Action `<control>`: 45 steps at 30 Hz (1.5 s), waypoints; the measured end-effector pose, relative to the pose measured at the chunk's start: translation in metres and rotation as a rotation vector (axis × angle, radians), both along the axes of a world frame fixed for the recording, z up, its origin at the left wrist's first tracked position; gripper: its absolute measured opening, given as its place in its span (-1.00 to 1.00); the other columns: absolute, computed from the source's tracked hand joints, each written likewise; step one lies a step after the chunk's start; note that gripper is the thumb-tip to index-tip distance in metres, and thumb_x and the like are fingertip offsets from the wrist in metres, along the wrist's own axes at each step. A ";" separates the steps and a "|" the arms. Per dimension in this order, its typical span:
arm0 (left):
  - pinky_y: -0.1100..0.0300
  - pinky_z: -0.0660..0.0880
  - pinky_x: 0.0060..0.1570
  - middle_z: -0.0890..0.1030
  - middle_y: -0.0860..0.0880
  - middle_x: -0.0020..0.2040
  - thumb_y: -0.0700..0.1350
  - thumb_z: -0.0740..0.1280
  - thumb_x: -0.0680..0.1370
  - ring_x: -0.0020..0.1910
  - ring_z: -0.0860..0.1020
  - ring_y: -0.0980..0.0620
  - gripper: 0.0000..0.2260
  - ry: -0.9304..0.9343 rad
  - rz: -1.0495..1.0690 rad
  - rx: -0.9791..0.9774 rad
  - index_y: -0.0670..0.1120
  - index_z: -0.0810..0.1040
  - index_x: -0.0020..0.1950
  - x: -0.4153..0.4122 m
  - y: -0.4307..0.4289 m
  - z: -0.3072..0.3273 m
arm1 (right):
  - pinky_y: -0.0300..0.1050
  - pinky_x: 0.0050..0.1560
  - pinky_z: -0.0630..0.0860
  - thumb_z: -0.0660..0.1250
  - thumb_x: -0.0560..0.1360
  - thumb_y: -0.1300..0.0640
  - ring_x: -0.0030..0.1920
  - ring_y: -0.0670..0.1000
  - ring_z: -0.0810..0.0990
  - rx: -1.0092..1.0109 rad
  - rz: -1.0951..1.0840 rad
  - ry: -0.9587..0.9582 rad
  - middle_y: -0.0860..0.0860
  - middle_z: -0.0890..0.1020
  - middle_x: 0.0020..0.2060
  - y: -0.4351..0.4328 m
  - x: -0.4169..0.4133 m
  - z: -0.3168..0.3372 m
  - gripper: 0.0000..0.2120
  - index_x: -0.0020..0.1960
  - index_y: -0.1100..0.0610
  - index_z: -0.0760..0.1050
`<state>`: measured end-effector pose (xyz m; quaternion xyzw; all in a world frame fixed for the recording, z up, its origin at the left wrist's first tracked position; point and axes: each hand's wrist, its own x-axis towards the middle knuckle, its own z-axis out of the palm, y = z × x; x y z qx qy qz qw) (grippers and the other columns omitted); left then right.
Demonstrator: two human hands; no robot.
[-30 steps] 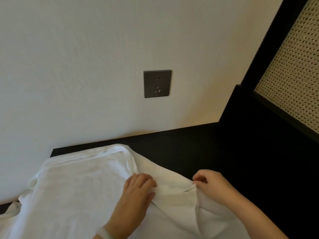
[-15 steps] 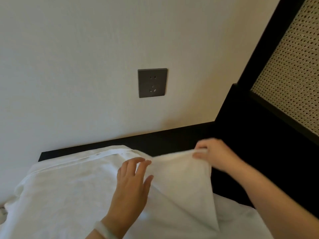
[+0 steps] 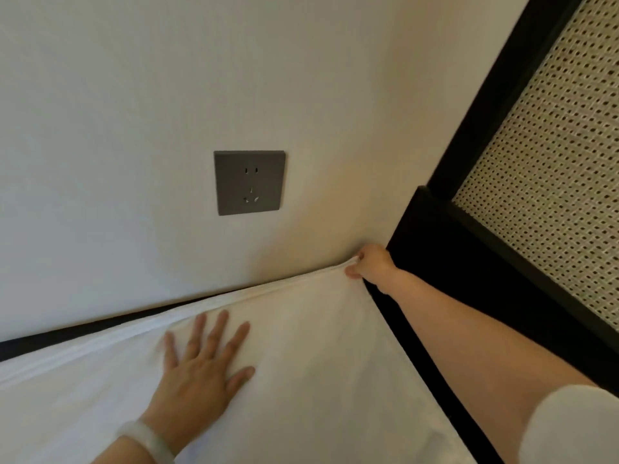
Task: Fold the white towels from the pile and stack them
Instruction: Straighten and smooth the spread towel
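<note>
A white towel (image 3: 318,356) lies spread flat across the black table top (image 3: 407,316), covering most of the lower left of the view. My left hand (image 3: 204,366) presses flat on the towel with its fingers spread, a pale bracelet on the wrist. My right hand (image 3: 370,266) reaches to the far right corner of the towel and pinches that corner next to the wall. The towel's far edge runs along the wall, with a folded hem showing.
A grey wall socket (image 3: 249,182) sits on the cream wall above the table. A black frame with a woven cane panel (image 3: 549,169) rises on the right, close to my right arm. A narrow black strip of table shows along the wall.
My right hand has carried the towel's corner out to the far right by the wall, spreading the cloth flat. My left hand has gone from gripping folds to pressing flat on the towel.
</note>
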<state>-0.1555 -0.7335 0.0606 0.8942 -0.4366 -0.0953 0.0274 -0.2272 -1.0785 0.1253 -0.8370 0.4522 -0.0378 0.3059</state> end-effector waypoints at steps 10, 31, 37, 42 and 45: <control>-0.39 0.17 0.38 0.23 -0.02 0.56 0.32 -0.27 0.57 0.54 0.17 -0.18 -0.35 -0.027 0.002 -0.007 0.12 0.23 0.55 -0.005 0.005 0.000 | -0.11 -0.27 0.60 0.39 0.48 0.31 -0.13 0.07 0.62 0.211 -0.098 0.199 0.12 0.60 -0.14 0.017 -0.123 -0.019 -0.88 -0.08 0.15 0.49; 0.01 0.14 0.35 0.59 -0.09 0.29 0.12 -0.19 0.67 0.27 0.56 -0.16 -0.37 -0.099 -0.048 -0.214 -0.09 0.62 0.26 -0.067 0.014 0.000 | -0.05 -0.10 0.63 0.39 0.56 0.11 -0.10 0.10 0.73 0.609 -0.185 -0.209 0.12 0.73 -0.10 0.040 -0.181 -0.020 -0.83 0.01 0.22 0.63; 0.23 0.38 -0.23 0.39 0.11 -0.19 -0.27 0.45 0.36 -0.25 0.43 0.06 -0.75 -0.137 -0.193 -0.339 0.03 0.48 -0.15 -0.052 0.011 0.012 | -0.02 0.01 0.62 0.35 0.54 0.29 0.02 0.13 0.71 0.693 -0.128 -0.139 0.14 0.72 -0.02 0.031 -0.178 -0.018 -0.84 0.10 0.24 0.63; 0.29 0.42 -0.26 0.43 0.07 -0.22 -0.39 0.46 0.22 -0.28 0.42 0.08 -0.64 -0.033 -0.236 -0.265 -0.01 0.48 -0.18 -0.048 0.004 0.027 | -0.06 -0.05 0.63 0.28 0.56 0.36 0.05 0.14 0.70 0.776 -0.116 -0.132 0.18 0.71 0.03 0.026 -0.178 -0.012 -0.79 0.12 0.28 0.64; 0.29 0.26 -0.05 0.34 0.07 -0.04 -0.38 0.17 0.46 -0.07 0.33 0.07 -0.69 -0.003 -0.274 -0.258 -0.01 0.40 0.06 -0.038 0.006 0.023 | -0.01 0.04 0.62 0.44 0.49 0.20 0.07 0.17 0.69 0.789 -0.147 -0.189 0.20 0.70 0.03 0.025 -0.178 -0.013 -0.76 0.11 0.29 0.65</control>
